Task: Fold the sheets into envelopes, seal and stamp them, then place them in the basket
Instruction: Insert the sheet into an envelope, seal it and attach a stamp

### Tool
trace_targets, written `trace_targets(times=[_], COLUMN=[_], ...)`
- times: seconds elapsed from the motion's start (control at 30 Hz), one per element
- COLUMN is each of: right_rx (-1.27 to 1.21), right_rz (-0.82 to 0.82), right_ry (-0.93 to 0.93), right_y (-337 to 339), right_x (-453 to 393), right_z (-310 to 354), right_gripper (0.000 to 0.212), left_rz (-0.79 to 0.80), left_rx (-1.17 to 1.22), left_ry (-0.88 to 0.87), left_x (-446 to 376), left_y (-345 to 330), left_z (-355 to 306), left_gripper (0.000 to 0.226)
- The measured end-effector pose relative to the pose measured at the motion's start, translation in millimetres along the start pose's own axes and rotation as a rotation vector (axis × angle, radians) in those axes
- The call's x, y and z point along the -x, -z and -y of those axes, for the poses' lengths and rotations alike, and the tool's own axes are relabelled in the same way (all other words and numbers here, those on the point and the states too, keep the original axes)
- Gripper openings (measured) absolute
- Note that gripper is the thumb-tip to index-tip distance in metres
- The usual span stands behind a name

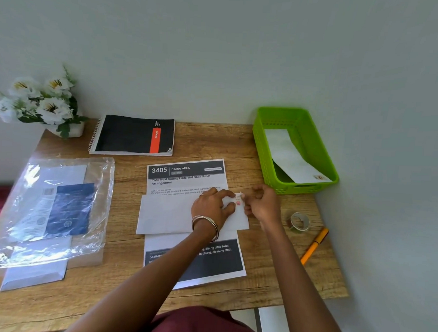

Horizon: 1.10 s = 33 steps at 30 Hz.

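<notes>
Already partly done, judging by the green perforated plastic basket [263,142] at the right rear of the wooden table [238,139]: holds one long white envelope [287,155] lying slanted inside, a small stamp visible at its near end. Second white paper envelope [166,215] flat at table centre, on top of a printed sheet headed "3405 Dining Area" [185,174]. Left hand [211,206] pressing down on that envelope's right part, fingers curved over the paper, thumb below. Right hand [260,204] just beside it, fingertips pinching at a small reddish stamp [238,200] near the envelope's upper right corner; stuck down fully or not, cannot tell. Likely the stamping step, then. Seal not visible from this side. Left to do: finish fixing the stamp, move this envelope into the basket. More white envelopes and paper [35,271] under a clear plastic sleeve [62,210] at left, seemingly unused. Tape roll [298,221] and orange pen [314,246] idle at right.
</notes>
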State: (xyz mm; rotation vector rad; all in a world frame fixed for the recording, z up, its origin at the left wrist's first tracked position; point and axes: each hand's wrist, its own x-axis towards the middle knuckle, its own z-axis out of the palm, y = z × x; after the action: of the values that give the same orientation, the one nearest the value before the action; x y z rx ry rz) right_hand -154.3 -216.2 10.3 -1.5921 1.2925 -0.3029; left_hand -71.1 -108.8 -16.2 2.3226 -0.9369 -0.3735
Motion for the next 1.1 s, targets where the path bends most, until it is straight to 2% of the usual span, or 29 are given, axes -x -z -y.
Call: trace_targets(times=[0.13, 0.27, 0.33, 0.6, 0.67, 0.93, 1.03, 1.1], right_rx=[-0.041, 0.198, 0.239, 0.074, 0.139, 0.14, 0.065, 0.117], right_rz=[-0.06, -0.12, -0.109, -0.065, -0.065, 0.207, 0.144, 0.05], right_ry=[-0.006, 0.054, 0.07, 0.029, 0.061, 0.006, 0.013, 0.056], right_y=[-3.7, -12.3, -14.2, -6.2, -7.5, 7.2, 4.5, -1.2], right_x=[-2.3, -5.9, -9.1, -6.9, -6.2, -11.5, -10.7, -11.4], right_z=[-3.1, -4.7, -6.9, -9.0, -10.3, -2.4, -5.1, -6.9], right_gripper=[0.033, 0.041, 0.041, 0.036, 0.04, 0.05, 0.04, 0.038], left_rz=[-0.001, -0.018, -0.028, -0.026, -0.037, -0.034, -0.015, -0.01], left_rx=[0.001, 0.004, 0.009, 0.003, 0.0, 0.025, 0.042, 0.039], left_ry=[0.004, 0.007, 0.014, 0.046, 0.05, 0.037, 0.031, 0.027], left_x=[0.1, 0.5, 0.2, -3.5, -3.0, -3.6, -4.1, -4.7], left_y=[-0.3, -1.2, -1.6, -3.8, -4.2, -6.9, -5.6, -5.0], left_z=[0.7, 0.4, -0.5, -1.7, -2.4, 0.3, 1.1, 2.0], left_gripper=[0.023, 0.023, 0.023, 0.023, 0.022, 0.019, 0.022, 0.023])
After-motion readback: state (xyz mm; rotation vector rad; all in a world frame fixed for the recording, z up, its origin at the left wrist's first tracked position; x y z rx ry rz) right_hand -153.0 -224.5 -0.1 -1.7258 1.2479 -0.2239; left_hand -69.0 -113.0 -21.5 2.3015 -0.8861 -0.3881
